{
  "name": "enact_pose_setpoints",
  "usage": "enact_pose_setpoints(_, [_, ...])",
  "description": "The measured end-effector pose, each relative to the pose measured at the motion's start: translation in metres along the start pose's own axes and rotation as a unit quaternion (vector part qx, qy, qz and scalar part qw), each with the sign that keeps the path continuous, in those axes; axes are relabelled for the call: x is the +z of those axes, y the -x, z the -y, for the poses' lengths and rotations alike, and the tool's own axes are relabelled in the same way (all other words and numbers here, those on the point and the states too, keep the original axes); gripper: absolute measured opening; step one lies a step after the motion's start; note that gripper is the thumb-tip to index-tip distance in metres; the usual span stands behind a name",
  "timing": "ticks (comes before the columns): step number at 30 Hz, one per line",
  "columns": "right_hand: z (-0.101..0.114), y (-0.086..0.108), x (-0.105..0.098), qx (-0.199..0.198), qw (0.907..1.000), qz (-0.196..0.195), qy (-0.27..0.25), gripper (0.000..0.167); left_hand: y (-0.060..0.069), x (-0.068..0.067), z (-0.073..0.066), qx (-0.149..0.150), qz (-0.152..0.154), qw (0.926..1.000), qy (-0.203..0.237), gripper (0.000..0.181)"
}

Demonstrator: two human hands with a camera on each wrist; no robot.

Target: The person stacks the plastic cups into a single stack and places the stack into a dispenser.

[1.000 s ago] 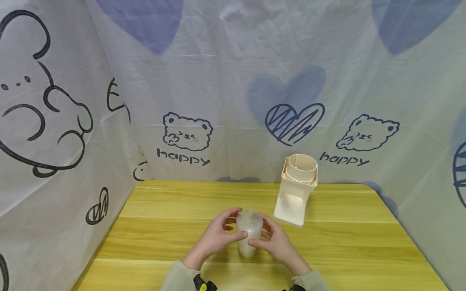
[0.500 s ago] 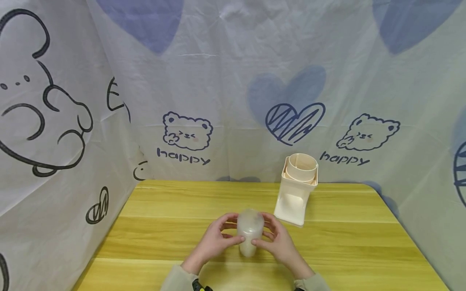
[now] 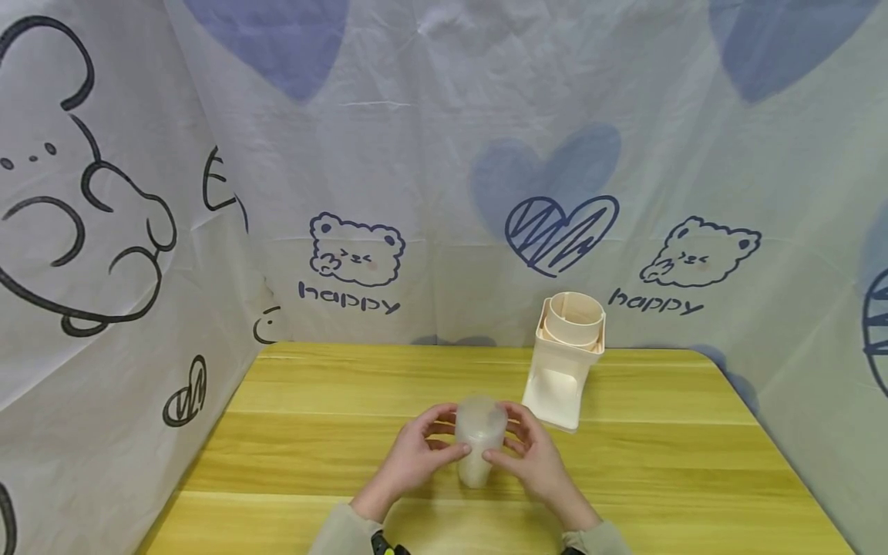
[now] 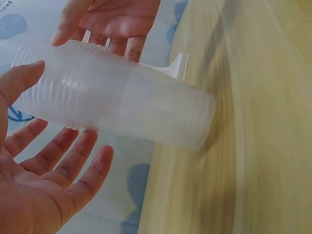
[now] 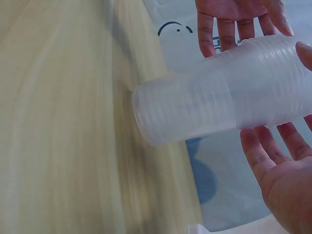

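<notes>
A stack of clear plastic cups (image 3: 479,432) stands nearly upright over the table's middle, its ribbed rims at the top. Whether its base touches the wood or hovers just above it, I cannot tell. My left hand (image 3: 412,456) holds the stack's left side near the rims, thumb in front and fingers behind. On the opposite side my right hand (image 3: 537,461) grips it the same way. In the left wrist view the stacked cups (image 4: 131,97) lie between both hands, with the left fingertips (image 4: 87,139) against the rims. The right wrist view shows the right fingers (image 5: 253,146) touching the stack.
A cream plastic stand (image 3: 555,393) with a round tube in its square top is behind and right of the stack. The wooden table (image 3: 312,432) ends at printed cloth (image 3: 430,169) at the back and sides.
Both hands have kept hold of the cups, and their fingers have shifted a little around the rims. The top of the stack has moved slightly to the right.
</notes>
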State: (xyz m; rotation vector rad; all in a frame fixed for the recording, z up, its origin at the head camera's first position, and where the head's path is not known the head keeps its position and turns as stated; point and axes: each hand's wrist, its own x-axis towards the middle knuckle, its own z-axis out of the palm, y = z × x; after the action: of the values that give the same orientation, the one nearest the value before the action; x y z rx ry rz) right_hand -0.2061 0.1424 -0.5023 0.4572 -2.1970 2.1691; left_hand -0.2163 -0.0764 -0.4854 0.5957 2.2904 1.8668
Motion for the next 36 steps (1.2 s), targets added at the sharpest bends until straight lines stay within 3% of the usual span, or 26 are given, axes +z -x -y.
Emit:
enact_pose_setpoints(9, [0.009,-0.005,-0.008,-0.061,0.9981,-0.005,0.000,0.064,-0.011,0.004,-0.003,0.039,-0.018,0.9991,0.000,0.049])
enact_pose_setpoints(16, [0.022,-0.012,-0.015,-0.097,0.9948,-0.021,0.023,0.063,-0.021,0.008,-0.015,0.067,-0.021,0.9973,-0.022,0.049])
enact_pose_setpoints(28, [0.050,-0.022,-0.026,-0.086,0.9956,-0.027,0.027,0.065,-0.038,0.013,-0.039,0.101,-0.040,0.9932,-0.042,0.047])
enact_pose_setpoints(36, [0.069,-0.034,-0.036,-0.082,0.9942,-0.030,0.063,0.067,-0.051,0.012,-0.057,0.120,-0.054,0.9902,-0.049,0.044])
